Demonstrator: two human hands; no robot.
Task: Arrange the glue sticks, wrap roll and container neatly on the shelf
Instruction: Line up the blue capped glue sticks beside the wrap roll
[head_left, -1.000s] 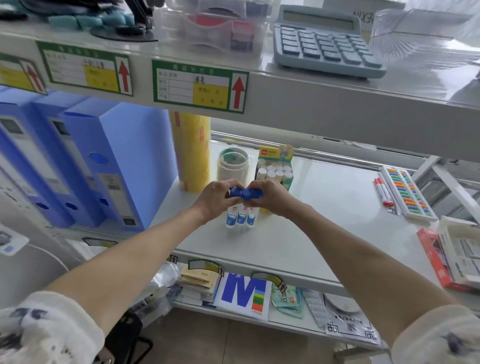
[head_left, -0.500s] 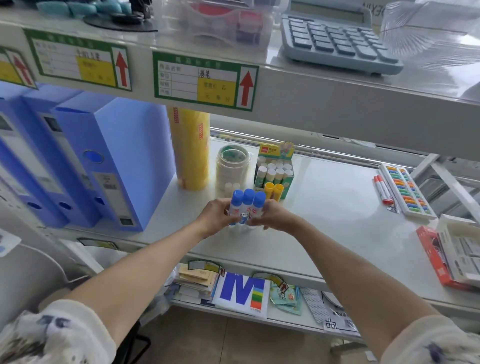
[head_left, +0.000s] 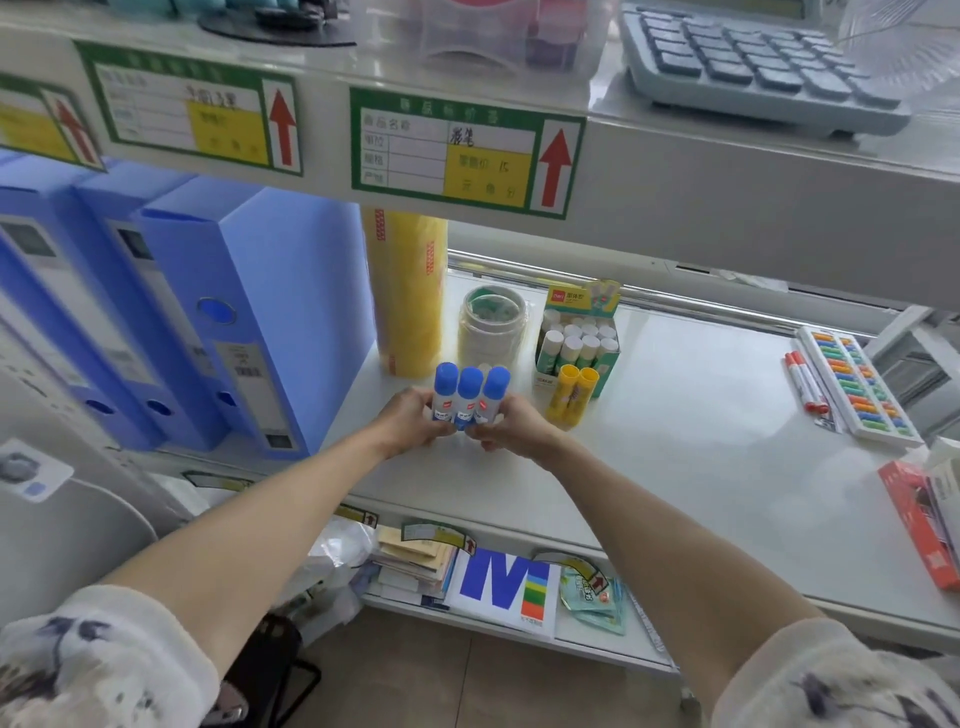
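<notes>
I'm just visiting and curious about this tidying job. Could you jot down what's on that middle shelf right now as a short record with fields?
held: three blue-capped glue sticks, upright, side by side
left hand: grips the trio's left side
right hand: grips its right side
behind them: clear container
back left: yellow wrap roll, upright beside blue file boxes
right: box of white-capped glue sticks, two yellow glue sticks in front

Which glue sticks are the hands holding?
The three blue-capped glue sticks, pressed upright between left hand and right hand; the yellow pair stands free.
</notes>
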